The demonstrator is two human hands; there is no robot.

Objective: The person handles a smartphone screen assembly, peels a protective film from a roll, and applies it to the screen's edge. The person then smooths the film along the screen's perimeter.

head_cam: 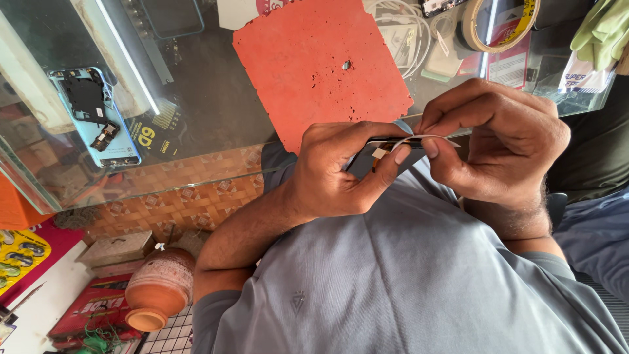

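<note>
Glass counter beyond our hands — our left hand [334,167] braces a dark phone part [375,154] at chest height so our right hand [498,141] can pinch and peel its thin white strip [429,137].

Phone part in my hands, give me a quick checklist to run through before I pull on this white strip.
1. Left hand firmly around the dark phone part: ok.
2. Right hand pinching the white strip at its free end: ok.
3. Strip whole, with no tear: cannot tell, the fingers hide most of it.
4. Red mat free of loose bits: not ok, a small dark piece and specks lie on it.
5. Tape roll on the glass table: ok.
</note>
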